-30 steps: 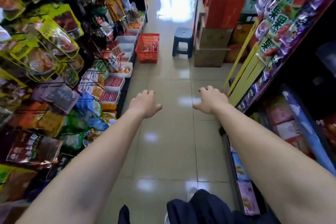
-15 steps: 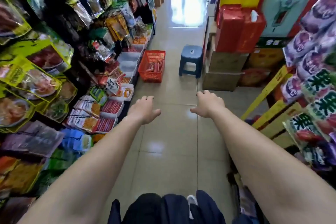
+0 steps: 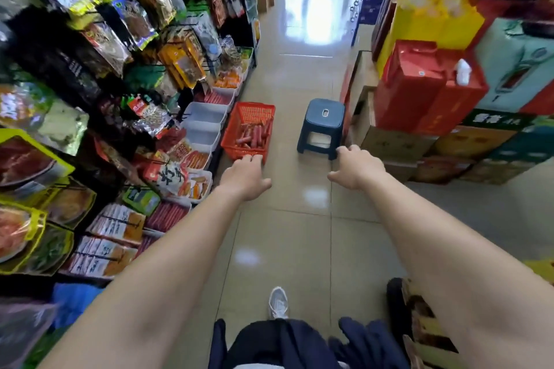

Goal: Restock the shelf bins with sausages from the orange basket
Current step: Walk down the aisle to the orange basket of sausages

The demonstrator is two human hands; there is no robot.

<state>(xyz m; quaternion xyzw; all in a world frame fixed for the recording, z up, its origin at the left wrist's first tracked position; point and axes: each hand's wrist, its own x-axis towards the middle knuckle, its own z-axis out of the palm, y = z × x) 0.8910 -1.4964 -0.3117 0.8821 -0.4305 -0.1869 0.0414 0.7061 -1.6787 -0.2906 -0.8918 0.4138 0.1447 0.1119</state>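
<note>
Shiny tiled floor (image 3: 287, 234) runs down a narrow shop aisle. On the left, snack packets (image 3: 126, 21) hang over a row of white bins (image 3: 207, 112) on the bottom shelf, some of them holding red sausages. Just beside the bins, the orange basket (image 3: 254, 106) stands on the floor with sausages (image 3: 253, 135) lying in it. The left hand (image 3: 244, 177) reaches forward palm down, fingers loosely bent and holding nothing, its fingertips at the basket's near rim; whether they touch it I cannot tell. A blue stool (image 3: 323, 117) stands right of the basket. The right hand (image 3: 358, 166) hangs by the stool's near corner, relaxed and empty. Stacked cartons (image 3: 419, 93) line the right side.
</note>
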